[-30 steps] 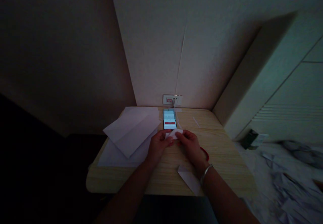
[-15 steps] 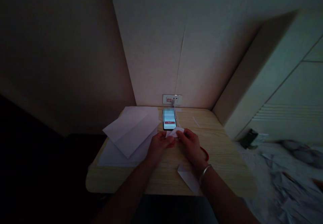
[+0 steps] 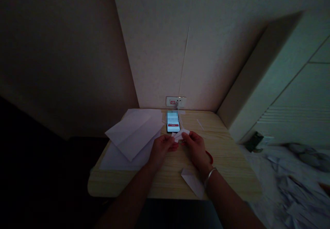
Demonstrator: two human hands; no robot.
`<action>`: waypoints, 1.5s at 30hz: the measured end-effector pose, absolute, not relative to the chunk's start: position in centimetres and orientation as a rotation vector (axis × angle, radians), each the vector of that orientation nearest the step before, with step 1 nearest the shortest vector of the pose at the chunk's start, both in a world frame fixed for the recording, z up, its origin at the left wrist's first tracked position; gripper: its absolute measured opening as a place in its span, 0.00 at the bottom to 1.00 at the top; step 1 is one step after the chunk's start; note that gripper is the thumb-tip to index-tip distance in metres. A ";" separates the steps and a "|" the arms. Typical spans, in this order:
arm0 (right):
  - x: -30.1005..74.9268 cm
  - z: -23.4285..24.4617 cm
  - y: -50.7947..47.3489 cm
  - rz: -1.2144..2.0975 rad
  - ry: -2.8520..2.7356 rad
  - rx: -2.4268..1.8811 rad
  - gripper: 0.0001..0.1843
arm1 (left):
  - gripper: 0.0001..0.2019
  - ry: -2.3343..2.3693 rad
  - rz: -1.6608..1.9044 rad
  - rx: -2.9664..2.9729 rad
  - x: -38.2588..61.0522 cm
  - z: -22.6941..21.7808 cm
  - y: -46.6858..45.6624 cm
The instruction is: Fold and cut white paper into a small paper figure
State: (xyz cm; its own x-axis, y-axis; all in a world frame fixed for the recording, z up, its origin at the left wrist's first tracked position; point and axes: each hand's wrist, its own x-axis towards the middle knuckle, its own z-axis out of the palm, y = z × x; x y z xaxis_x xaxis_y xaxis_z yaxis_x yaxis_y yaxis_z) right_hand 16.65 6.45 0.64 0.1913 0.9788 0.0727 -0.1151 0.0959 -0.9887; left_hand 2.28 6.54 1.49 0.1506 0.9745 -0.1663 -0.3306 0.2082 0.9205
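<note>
The folded paper (image 3: 181,134) is a small white piece, doubled over into layers, with a slanting edge crossing its face and a darker line where one layer overlaps another. It sits just over the wooden table (image 3: 227,174), near the bottom edge of a lit phone (image 3: 173,121), which lies at eleven o'clock from it. Its long axis runs roughly from eight o'clock to two o'clock, the two o'clock end a little farther from the person; finer folds are too small to make out.

The left hand (image 3: 162,150) comes in from seven o'clock and pinches the near-left end between thumb and fingers, the other fingers curled beneath. The right hand (image 3: 195,149) comes in from five o'clock, its thumb pressing on top of the far-right end, fingers bent behind. Both wrists are low, and a bracelet (image 3: 210,176) circles the right one.

At nine o'clock lie overlapping white sheets (image 3: 131,138). At four o'clock a red curved object (image 3: 209,156) is partly hidden by the right hand. A folded paper strip (image 3: 192,182) lies between five and six o'clock, pointing from eleven to five. A wall socket (image 3: 176,101) is at twelve.
</note>
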 end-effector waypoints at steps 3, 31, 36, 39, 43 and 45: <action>16.6 0.6 6.5 1.118 -0.992 -1.125 0.12 | 0.14 0.975 1.152 0.927 2.3 1.2 6.6; 16.4 1.7 5.9 1.150 -1.141 -1.211 0.14 | 0.10 0.983 1.142 1.059 2.3 1.5 6.6; 16.2 2.1 5.9 1.109 -1.111 -1.232 0.14 | 0.11 0.953 1.133 1.020 2.2 1.3 6.7; 16.1 2.2 5.7 1.035 -1.167 -1.230 0.13 | 0.12 0.937 1.147 0.991 2.2 1.0 6.8; 16.3 1.8 5.2 0.611 -1.373 -1.219 0.08 | 0.14 0.941 1.140 0.837 2.3 1.0 6.8; 16.5 1.6 4.9 0.400 -1.527 -1.181 0.06 | 0.14 0.892 1.103 0.738 2.2 1.3 6.7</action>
